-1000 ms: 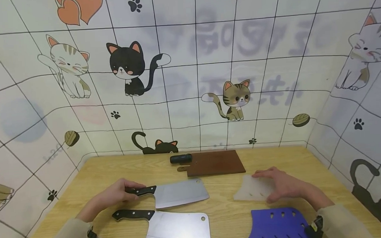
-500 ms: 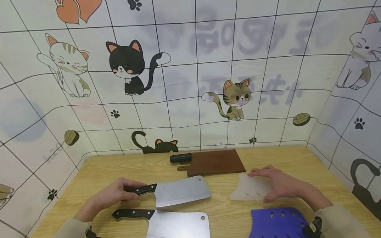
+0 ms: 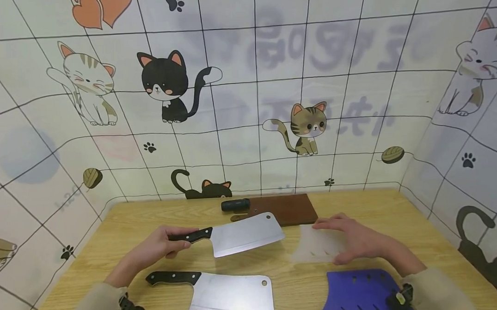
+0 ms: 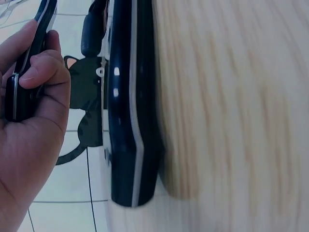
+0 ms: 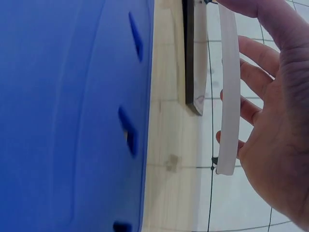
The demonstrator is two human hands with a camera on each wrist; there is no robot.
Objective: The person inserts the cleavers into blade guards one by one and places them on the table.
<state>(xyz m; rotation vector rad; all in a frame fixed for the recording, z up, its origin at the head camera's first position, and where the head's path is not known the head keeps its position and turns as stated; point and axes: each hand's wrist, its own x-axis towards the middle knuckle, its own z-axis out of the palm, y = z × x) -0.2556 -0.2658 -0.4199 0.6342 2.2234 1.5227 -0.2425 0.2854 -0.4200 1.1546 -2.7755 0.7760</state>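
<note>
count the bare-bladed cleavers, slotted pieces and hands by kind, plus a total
Cleavers: 2 (held cleaver, lying cleaver)
Slotted pieces: 2 (white piece, blue piece)
Hands: 2 (left hand, right hand)
Total: 6

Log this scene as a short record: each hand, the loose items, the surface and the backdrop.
Left hand: grips the upper cleaver by its black handle, blade toward the person's right
Right hand: holds a translucent white slotted plastic sheet
Lower cleaver: lies nearer the person, untouched
Blue slotted plastic sheet: lies nearer the person than the white one
Brown board: at the back, a black cylinder at its left end
Surface: wood-grain table
Backdrop: gridded covering with cartoon cats
</note>
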